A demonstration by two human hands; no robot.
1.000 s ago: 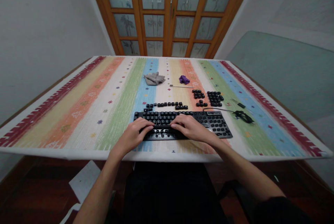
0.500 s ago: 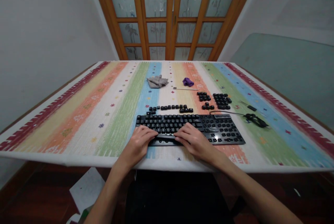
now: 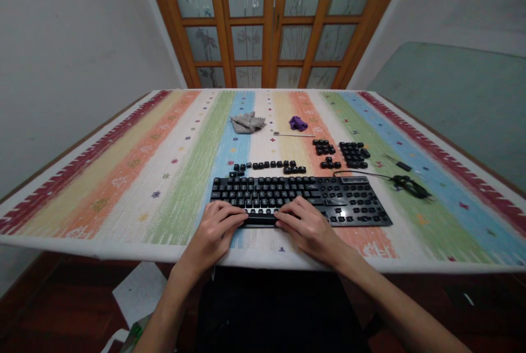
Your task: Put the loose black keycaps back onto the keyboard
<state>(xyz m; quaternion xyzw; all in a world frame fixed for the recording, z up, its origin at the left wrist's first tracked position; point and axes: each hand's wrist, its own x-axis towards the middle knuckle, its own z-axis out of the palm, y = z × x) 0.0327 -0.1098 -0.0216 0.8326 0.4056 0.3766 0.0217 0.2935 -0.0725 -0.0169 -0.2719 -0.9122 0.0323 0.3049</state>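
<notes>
A black keyboard (image 3: 329, 201) lies near the table's front edge. Keycaps cover most of its left and middle part, while the right part shows bare switches. Along its front edge is the long black space bar (image 3: 262, 220), pinched at its two ends. My left hand (image 3: 217, 228) closes its fingers on the left end, and my right hand (image 3: 306, 227) grips the right end. Whether the bar is seated or just above the board, I cannot tell. Behind the keyboard, loose black keycaps (image 3: 273, 165) stand in a row.
More keycaps (image 3: 353, 153) sit grouped at the back right. The keyboard's coiled cable (image 3: 411, 186) is at the right, near a small black-handled tool (image 3: 403, 166). Farther back are a grey cloth (image 3: 247, 122), a purple cloth (image 3: 298, 123) and a thin rod (image 3: 293, 135). A striped cloth (image 3: 135, 188) covers the table.
The space bar has shifted slightly toward the front edge, and its shape between the hands looks thicker. Both hands keep their pinch on it. The view has tilted a little.
</notes>
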